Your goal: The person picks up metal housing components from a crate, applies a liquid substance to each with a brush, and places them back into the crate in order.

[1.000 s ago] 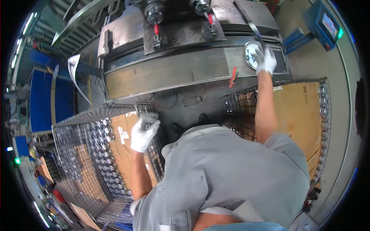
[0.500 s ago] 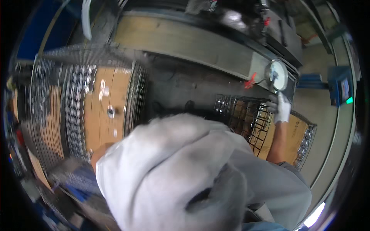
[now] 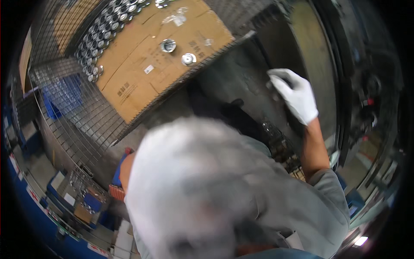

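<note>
My right hand, in a white glove, hangs in the air right of the wire cage. Its fingers and thumb curl toward each other; a small dark thing may be at their tips, too blurred to make out. My left hand is out of sight; only a bit of bare arm shows beside the white cloth shape. Nearest on the left, a cardboard sheet lies in the cage. On it rest a shiny cup-shaped metal part and a flanged round metal part, apart from each other.
Rows of similar metal parts line the cardboard's far left side. The cage's wire wall borders it. A long bench runs along the right. A blurred white cloth shape covers the lower middle. Stocked carts stand lower left.
The view has swung toward the left cage. My right hand has left the round white-faced item on the bench and is now nearer the cage. Two parts show on the cardboard, where one showed clearly before.
</note>
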`<state>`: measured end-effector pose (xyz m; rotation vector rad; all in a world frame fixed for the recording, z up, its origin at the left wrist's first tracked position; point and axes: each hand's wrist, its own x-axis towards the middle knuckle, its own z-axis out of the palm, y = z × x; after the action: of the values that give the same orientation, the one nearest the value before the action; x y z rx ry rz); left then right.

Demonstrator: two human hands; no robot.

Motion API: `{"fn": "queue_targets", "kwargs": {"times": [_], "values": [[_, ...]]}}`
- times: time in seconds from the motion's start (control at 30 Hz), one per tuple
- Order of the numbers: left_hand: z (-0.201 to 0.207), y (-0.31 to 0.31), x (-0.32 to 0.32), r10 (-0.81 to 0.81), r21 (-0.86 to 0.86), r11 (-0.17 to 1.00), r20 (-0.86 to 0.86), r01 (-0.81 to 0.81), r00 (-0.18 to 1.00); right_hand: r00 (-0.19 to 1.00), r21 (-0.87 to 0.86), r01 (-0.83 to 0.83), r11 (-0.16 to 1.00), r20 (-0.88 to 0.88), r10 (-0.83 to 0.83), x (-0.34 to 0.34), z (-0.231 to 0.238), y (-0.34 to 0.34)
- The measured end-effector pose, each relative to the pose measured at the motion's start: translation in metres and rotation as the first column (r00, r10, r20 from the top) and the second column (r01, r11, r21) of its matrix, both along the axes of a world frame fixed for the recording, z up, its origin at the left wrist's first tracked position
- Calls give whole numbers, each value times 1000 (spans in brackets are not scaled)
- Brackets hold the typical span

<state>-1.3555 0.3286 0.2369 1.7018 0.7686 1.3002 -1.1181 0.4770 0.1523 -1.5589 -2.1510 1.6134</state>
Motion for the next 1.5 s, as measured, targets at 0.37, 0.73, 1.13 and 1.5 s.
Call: {"fn": "queue_targets", "kwargs": {"times": [0.37, 0.73, 1.13, 1.5], "values": [[-571, -52, -160, 361, -516, -174, -826, -838, 433, 558, -134, -736, 664, 435, 706, -326, -435, 41], [-696, 2, -194, 675, -810, -517, -585, -277, 448, 811, -336, -113, 935, 513, 282, -297, -572, -29], [-340, 22, -82, 965, -991, 133, 131, 5, 229, 968, -96, -243, 965, 43, 248, -183, -172, -18], [-160, 191, 120, 395, -590, 761, 92, -269, 914, 949, 379, 300, 875, -24, -315, 104, 1, 20]]}}
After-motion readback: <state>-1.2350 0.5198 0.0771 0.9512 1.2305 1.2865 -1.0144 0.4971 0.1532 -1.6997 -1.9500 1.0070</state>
